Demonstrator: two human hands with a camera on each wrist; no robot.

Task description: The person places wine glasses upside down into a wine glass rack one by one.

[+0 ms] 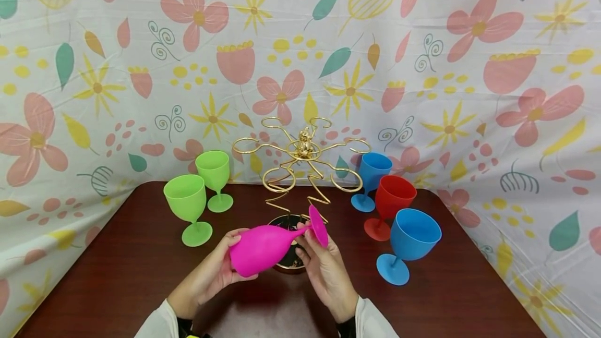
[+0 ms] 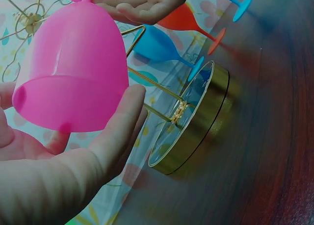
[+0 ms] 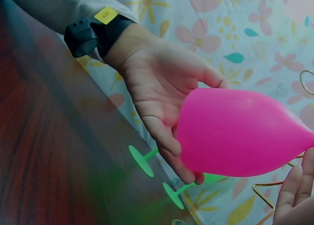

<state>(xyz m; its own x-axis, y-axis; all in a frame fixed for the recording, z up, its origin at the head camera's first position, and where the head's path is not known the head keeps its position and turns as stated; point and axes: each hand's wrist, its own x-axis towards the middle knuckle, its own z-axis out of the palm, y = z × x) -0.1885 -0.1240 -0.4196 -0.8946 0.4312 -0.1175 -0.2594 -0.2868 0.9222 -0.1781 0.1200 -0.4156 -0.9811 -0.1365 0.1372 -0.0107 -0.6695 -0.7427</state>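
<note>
Pink goblet held aslant, bowl at left hand, foot at right hand. Left grips bowl near mouth; right pinches stem beside foot.

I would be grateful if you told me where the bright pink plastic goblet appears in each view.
Head: the bright pink plastic goblet is below centre, tipped sideways.
Left wrist: the goblet is upper left, rim downward.
Right wrist: the goblet is right of centre, rim leftward.
Shared landmark: the gold metal wire rack, only partly visible in the right wrist view.
</note>
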